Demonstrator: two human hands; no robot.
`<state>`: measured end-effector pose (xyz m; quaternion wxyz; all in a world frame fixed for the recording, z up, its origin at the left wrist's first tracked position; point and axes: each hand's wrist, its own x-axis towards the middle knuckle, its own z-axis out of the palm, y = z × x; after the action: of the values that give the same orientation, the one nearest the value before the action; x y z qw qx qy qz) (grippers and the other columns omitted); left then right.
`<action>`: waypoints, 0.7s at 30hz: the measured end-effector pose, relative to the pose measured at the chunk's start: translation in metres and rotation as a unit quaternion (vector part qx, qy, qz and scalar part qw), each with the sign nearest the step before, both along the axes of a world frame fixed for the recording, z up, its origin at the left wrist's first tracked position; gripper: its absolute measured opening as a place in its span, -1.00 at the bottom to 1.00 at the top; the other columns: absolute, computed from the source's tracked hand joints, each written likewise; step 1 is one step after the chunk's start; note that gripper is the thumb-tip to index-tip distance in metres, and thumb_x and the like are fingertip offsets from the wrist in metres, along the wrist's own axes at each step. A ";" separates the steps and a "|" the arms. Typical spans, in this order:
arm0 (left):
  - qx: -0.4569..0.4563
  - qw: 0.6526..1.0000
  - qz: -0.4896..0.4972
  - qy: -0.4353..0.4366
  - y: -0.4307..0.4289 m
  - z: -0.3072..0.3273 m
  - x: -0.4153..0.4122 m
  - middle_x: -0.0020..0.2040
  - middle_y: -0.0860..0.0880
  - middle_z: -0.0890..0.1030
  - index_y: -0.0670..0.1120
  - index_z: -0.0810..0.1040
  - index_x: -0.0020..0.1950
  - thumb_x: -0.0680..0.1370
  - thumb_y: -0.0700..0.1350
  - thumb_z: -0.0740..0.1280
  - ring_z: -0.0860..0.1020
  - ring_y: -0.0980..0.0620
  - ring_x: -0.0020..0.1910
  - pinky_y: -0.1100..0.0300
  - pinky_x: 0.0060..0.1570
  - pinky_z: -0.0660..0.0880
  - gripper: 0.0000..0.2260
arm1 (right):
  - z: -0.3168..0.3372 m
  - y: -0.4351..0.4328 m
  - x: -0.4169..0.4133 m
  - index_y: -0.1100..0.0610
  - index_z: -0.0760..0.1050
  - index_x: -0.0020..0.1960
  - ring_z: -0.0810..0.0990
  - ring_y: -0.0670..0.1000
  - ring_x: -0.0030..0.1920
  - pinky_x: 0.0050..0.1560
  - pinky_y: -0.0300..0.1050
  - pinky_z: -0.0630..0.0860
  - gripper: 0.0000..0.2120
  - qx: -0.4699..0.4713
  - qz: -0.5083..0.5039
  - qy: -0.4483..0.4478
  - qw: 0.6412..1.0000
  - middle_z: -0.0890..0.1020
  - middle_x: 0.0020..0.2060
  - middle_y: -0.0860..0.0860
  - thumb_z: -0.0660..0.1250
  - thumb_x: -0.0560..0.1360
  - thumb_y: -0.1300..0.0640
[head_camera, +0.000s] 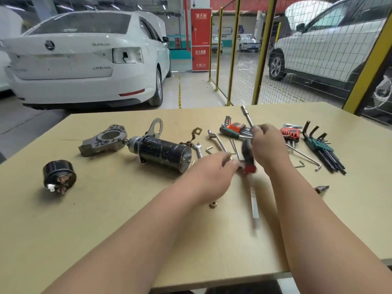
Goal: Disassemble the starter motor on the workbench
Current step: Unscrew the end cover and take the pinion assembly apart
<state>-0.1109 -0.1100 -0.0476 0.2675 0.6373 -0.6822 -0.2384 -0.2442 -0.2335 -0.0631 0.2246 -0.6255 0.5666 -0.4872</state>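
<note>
Just 1 starter motor [163, 151] + 3 hex sets [318, 145]

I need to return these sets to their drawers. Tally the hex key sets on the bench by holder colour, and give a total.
Orange holder: 1
Red holder: 1
Teal holder: 1
Total: 3 sets

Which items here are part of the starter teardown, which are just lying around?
Job: starter motor, nose housing, solenoid cap, socket driver in right hand.
Lying about: orange hex key set, red hex key set, teal hex key set, spanner.
</note>
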 end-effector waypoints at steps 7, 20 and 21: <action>-0.185 0.833 0.463 -0.239 0.039 0.004 0.190 0.28 -0.17 0.38 -0.03 0.43 0.34 0.51 0.08 0.30 0.26 -0.21 0.25 -0.14 0.20 0.29 -0.57 | -0.011 0.016 0.037 0.02 0.45 -0.07 0.46 0.01 -0.28 -0.32 -0.13 0.24 -0.88 -0.015 0.104 0.133 0.986 0.50 -0.34 -0.07 0.17 0.57 0.05; -0.120 0.909 0.392 -0.076 0.014 -0.033 0.193 0.25 -0.15 0.48 -0.06 0.50 0.33 0.52 -0.06 0.32 0.41 -0.17 0.24 0.05 0.25 0.35 -0.63 | 0.008 0.037 0.018 0.06 0.59 -0.30 0.36 -0.14 -0.58 -0.53 -0.27 0.34 -0.85 0.040 0.208 0.129 0.969 0.48 -0.58 -0.08 0.32 0.42 0.09; -0.137 0.914 0.373 -0.079 0.007 -0.036 0.183 0.29 -0.15 0.45 -0.05 0.49 0.33 0.53 -0.05 0.31 0.38 -0.16 0.26 0.06 0.26 0.32 -0.64 | 0.009 0.038 0.018 0.06 0.59 -0.31 0.36 -0.12 -0.57 -0.52 -0.25 0.33 -0.84 0.058 0.226 0.150 0.961 0.47 -0.57 -0.08 0.33 0.42 0.08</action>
<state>0.0716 -0.1032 -0.0831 0.3670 0.8191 -0.4401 0.0260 -0.2266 -0.1951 -0.0538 0.2772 -0.7888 0.4654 -0.2904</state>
